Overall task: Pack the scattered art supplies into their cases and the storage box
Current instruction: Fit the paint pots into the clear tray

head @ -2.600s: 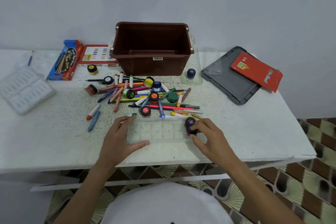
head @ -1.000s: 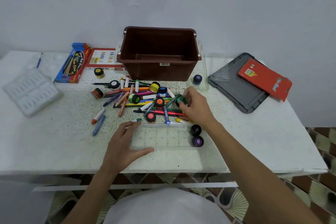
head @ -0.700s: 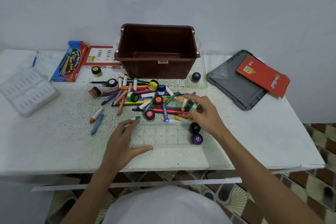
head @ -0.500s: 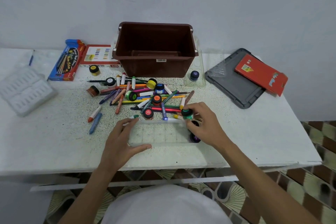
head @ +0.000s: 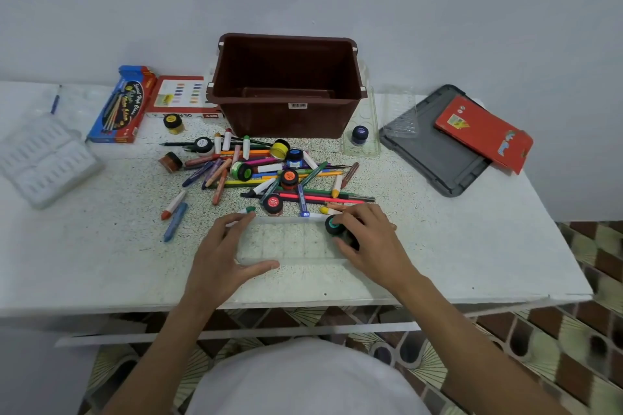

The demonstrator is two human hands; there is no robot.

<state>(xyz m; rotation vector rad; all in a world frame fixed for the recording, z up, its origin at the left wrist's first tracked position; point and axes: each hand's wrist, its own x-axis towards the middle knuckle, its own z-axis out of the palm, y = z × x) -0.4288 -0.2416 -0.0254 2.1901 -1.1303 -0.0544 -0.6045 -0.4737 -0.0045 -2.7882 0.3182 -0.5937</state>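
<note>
A clear plastic paint tray (head: 286,242) lies near the table's front edge. My left hand (head: 222,263) holds its left end, thumb along the near rim. My right hand (head: 367,242) pinches a green-lidded paint pot (head: 334,225) and holds it at the tray's right end, where another dark pot is mostly hidden under my fingers. Behind the tray lies a pile of crayons, pencils and markers (head: 269,178) mixed with several paint pots. The brown storage box (head: 286,87) stands open at the back.
A blue brush case (head: 124,104) and an oil pastel box (head: 182,98) lie back left, a white moulded tray (head: 43,158) far left. A grey lid (head: 435,155) with a red box (head: 485,131) sits back right. Another clear tray holds a blue pot (head: 359,135).
My right hand reached into the pile, picked up the green-lidded pot and brought it back to the tray's right end. My left hand stayed on the tray.
</note>
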